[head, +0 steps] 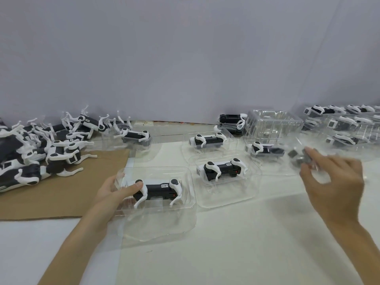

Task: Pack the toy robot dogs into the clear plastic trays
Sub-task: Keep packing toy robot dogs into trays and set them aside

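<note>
A black and white toy robot dog [158, 190] lies on its side in a clear plastic tray [160, 225] near the table's front. My left hand [115, 191] holds that tray's left edge, thumb on the dog's rear hip. My right hand [331, 179] is raised over the right side, blurred, pinching a small dark grey piece [306, 157]. Three more dogs lie in trays: one at the centre [222, 169], one behind it [207, 140], one to the right [265, 150].
A heap of loose robot dogs [41, 149] covers brown cardboard [61, 198] at the left. Another trayed dog [135, 136] sits at the back. A stack of empty trays [273, 122] and a dark toy [231, 121] stand behind. Filled trays [349, 124] are piled far right.
</note>
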